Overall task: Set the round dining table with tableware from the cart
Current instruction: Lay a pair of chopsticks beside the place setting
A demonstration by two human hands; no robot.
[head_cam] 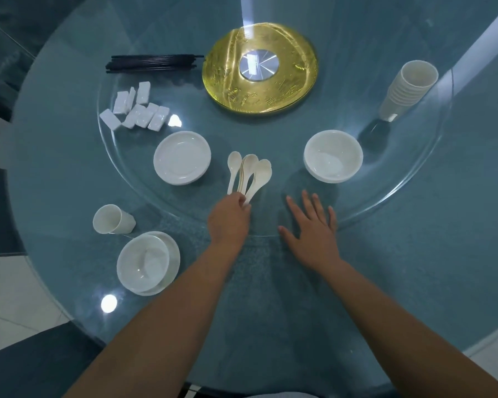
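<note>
**Left hand on the spoon handles, right hand flat on the glass**

Nearest the camera, two bare forearms reach out over the round blue table (414,254). At about seven o'clock from the hands, near the table edge, a white bowl (143,262) sits on a plate (171,254), and a single white cup (112,219) lies tilted just beyond them.

At centre, the left hand (229,219) curls its fingers around the handle ends of a bunch of white soup spoons (250,175), whose bowls fan out toward twelve o'clock on the glass turntable (408,179). Beside it at three o'clock, the right hand (314,228) lies palm down with its fingers spread, resting on the near rim of the turntable and holding nothing.

Farther out on the turntable, a stack of white saucers (182,158) stands at ten o'clock from the spoons and a stack of white bowls (333,156) at two o'clock. Beyond the saucers, at about eleven o'clock, white chopstick rests (135,112) lie in a loose cluster, some touching, and past them a bundle of black chopsticks (153,63) lies crosswise. At one to two o'clock a tall stack of white cups (408,90) leans outward. At twelve o'clock, farthest off, sits the gold disc (293,90) of the turntable's hub with a silver centre.
</note>
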